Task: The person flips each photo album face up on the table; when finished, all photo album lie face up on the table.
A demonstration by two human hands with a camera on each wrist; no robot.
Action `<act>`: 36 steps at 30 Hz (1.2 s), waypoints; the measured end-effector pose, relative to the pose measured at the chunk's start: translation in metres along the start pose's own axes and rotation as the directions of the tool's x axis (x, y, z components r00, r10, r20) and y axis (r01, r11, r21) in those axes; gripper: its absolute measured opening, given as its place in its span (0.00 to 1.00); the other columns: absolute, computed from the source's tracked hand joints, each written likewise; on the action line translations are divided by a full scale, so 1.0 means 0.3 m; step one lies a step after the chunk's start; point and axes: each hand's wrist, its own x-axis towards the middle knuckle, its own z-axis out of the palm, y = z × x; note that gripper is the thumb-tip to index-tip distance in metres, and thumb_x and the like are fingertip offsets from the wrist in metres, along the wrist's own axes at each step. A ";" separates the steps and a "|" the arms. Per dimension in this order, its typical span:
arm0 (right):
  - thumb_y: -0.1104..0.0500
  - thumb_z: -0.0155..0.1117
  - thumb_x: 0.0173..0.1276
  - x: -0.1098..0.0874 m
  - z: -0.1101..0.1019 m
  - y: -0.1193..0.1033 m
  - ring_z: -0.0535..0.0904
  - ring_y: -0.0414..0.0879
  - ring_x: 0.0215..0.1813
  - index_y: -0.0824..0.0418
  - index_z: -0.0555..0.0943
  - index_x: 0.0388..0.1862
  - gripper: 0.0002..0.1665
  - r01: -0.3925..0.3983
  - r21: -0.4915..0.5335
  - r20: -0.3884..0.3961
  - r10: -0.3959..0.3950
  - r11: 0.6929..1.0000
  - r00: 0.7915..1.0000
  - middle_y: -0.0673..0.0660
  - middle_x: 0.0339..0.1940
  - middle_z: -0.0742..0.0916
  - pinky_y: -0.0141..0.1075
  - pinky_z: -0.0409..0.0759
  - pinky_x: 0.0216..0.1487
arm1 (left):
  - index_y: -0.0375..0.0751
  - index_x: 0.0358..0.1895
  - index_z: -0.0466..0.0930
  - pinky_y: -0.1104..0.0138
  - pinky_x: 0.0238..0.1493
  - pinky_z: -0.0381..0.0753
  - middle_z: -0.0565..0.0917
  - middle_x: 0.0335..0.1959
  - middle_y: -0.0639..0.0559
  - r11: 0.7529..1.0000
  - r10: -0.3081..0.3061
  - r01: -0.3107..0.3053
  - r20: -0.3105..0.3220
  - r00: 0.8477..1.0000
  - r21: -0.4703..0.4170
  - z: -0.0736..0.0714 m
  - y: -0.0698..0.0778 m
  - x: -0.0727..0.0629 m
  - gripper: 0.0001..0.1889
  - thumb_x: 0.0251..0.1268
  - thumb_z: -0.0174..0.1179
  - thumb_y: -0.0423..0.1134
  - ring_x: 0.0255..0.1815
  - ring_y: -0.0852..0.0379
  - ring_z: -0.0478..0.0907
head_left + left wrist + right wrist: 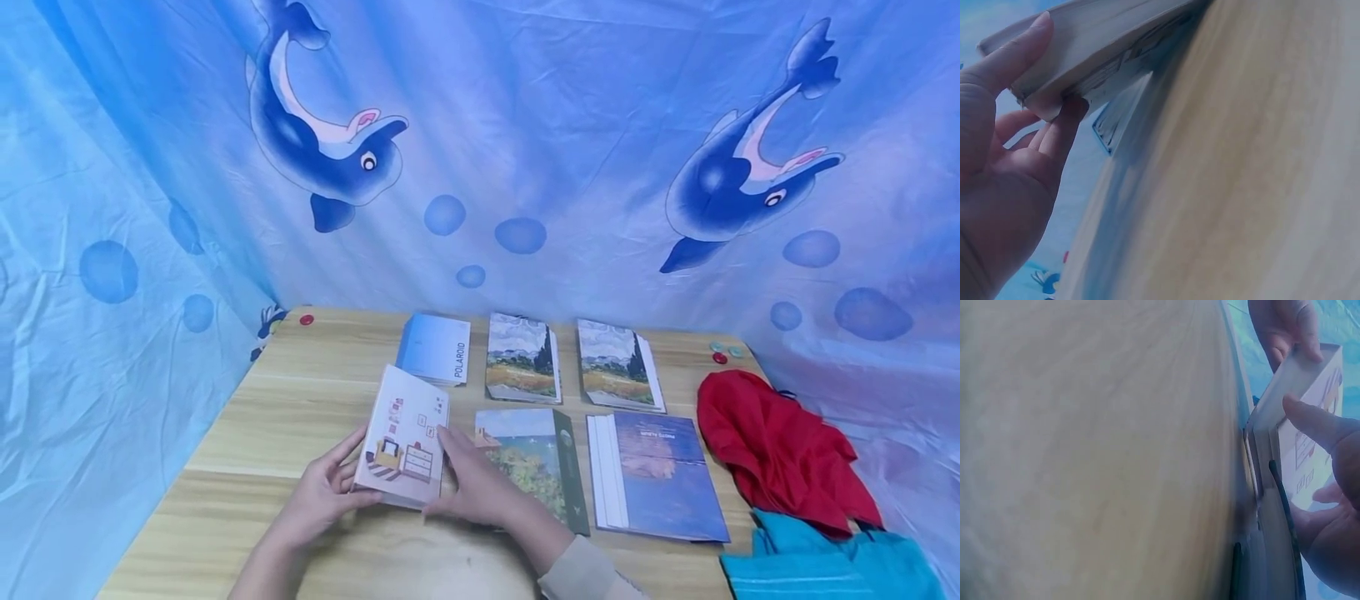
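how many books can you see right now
6. One book is between the left hand and right hand. Back row, left to right: POLAROID book, landscape book, second landscape book. Front row: green book, blue-purple book. Others may be hidden beneath.

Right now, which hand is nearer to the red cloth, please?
Right. The right hand touches the white book, left of the red cloth; the left hand holds the book's other side, farther left.

Blue book (432, 348) "POLAROID", purple book (667, 492) "PHOTO ALBUM"
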 end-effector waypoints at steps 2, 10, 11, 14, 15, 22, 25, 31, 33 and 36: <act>0.42 0.83 0.50 0.001 0.001 -0.001 0.59 0.56 0.79 0.61 0.51 0.83 0.71 -0.014 0.015 -0.016 0.014 1.000 1.000 0.61 0.82 0.61 0.50 0.61 0.77 | 0.29 0.80 0.47 0.59 0.56 0.81 0.56 0.75 0.27 0.999 -0.008 0.008 -0.016 1.000 0.043 0.003 -0.005 0.006 0.57 0.45 0.73 0.19 0.61 0.60 0.80; 0.43 0.84 0.49 0.004 -0.007 -0.003 0.65 0.58 0.76 0.63 0.58 0.81 0.67 -0.042 -0.010 -0.056 0.041 0.999 0.998 0.62 0.78 0.68 0.50 0.64 0.76 | 0.38 0.78 0.59 0.77 0.66 0.67 0.65 0.76 0.37 0.950 0.011 0.022 -0.103 0.995 0.313 0.009 -0.010 0.028 0.58 0.37 0.82 0.31 0.72 0.50 0.69; 0.43 0.84 0.49 0.004 -0.007 -0.003 0.65 0.58 0.76 0.63 0.59 0.81 0.66 -0.041 -0.022 -0.057 0.040 0.999 0.998 0.62 0.78 0.69 0.50 0.65 0.75 | 0.37 0.78 0.59 0.78 0.66 0.65 0.65 0.76 0.37 0.943 0.004 0.035 -0.115 0.993 0.332 0.009 -0.011 0.027 0.58 0.37 0.82 0.32 0.73 0.47 0.66; 0.43 0.84 0.49 0.009 -0.006 -0.002 0.67 0.57 0.75 0.62 0.60 0.80 0.65 -0.029 -0.054 -0.060 0.026 0.998 0.998 0.62 0.76 0.71 0.49 0.66 0.75 | 0.36 0.78 0.59 0.77 0.67 0.63 0.64 0.76 0.38 0.920 -0.023 0.081 -0.153 0.988 0.384 0.014 -0.010 0.022 0.60 0.35 0.83 0.36 0.74 0.40 0.63; 0.42 0.84 0.49 0.011 -0.006 -0.002 0.68 0.57 0.74 0.62 0.61 0.80 0.65 -0.024 -0.071 -0.063 0.020 0.997 0.998 0.62 0.76 0.71 0.49 0.67 0.75 | 0.36 0.78 0.59 0.76 0.67 0.63 0.64 0.76 0.38 0.908 -0.030 0.097 -0.167 0.985 0.408 0.017 -0.008 0.021 0.60 0.35 0.84 0.37 0.74 0.39 0.64; 0.41 0.83 0.50 0.023 -0.002 0.001 0.71 0.56 0.72 0.61 0.65 0.77 0.61 -0.002 -0.141 -0.072 -0.008 0.990 0.997 0.61 0.73 0.75 0.47 0.69 0.74 | 0.37 0.78 0.60 0.59 0.68 0.68 0.68 0.74 0.38 0.846 -0.054 0.169 -0.233 0.971 0.505 0.032 0.003 0.015 0.59 0.36 0.84 0.39 0.72 0.39 0.68; 0.41 0.82 0.50 0.020 -0.001 0.008 0.74 0.53 0.69 0.60 0.68 0.75 0.58 0.020 -0.144 -0.066 -0.029 0.989 0.997 0.59 0.69 0.78 0.46 0.71 0.72 | 0.36 0.79 0.58 0.61 0.68 0.71 0.70 0.72 0.36 0.823 -0.075 0.194 -0.238 0.968 0.534 0.029 -0.005 0.012 0.60 0.38 0.84 0.41 0.70 0.41 0.71; 0.40 0.81 0.52 0.014 -0.011 0.022 0.72 0.54 0.71 0.60 0.69 0.75 0.56 0.036 -0.120 -0.029 -0.039 0.992 0.999 0.59 0.71 0.77 0.48 0.69 0.73 | 0.37 0.80 0.55 0.60 0.67 0.73 0.75 0.69 0.37 0.792 -0.112 0.236 -0.246 0.963 0.564 0.029 -0.014 0.011 0.60 0.41 0.83 0.44 0.67 0.45 0.75; 0.40 0.80 0.53 0.009 -0.019 0.024 0.72 0.54 0.71 0.60 0.69 0.75 0.55 0.040 -0.108 -0.015 -0.042 0.993 0.999 0.59 0.71 0.77 0.48 0.69 0.73 | 0.37 0.80 0.55 0.58 0.69 0.72 0.75 0.69 0.38 0.783 -0.115 0.242 -0.249 0.962 0.573 0.032 -0.013 0.008 0.60 0.42 0.83 0.45 0.67 0.45 0.75; 0.39 0.79 0.55 -0.002 -0.031 0.029 0.71 0.53 0.72 0.60 0.70 0.75 0.53 0.043 -0.085 0.008 -0.043 0.995 0.999 0.58 0.72 0.77 0.48 0.68 0.74 | 0.36 0.80 0.54 0.50 0.71 0.69 0.75 0.69 0.37 0.772 -0.100 0.230 -0.245 0.964 0.592 0.034 -0.012 0.000 0.62 0.42 0.82 0.50 0.68 0.43 0.74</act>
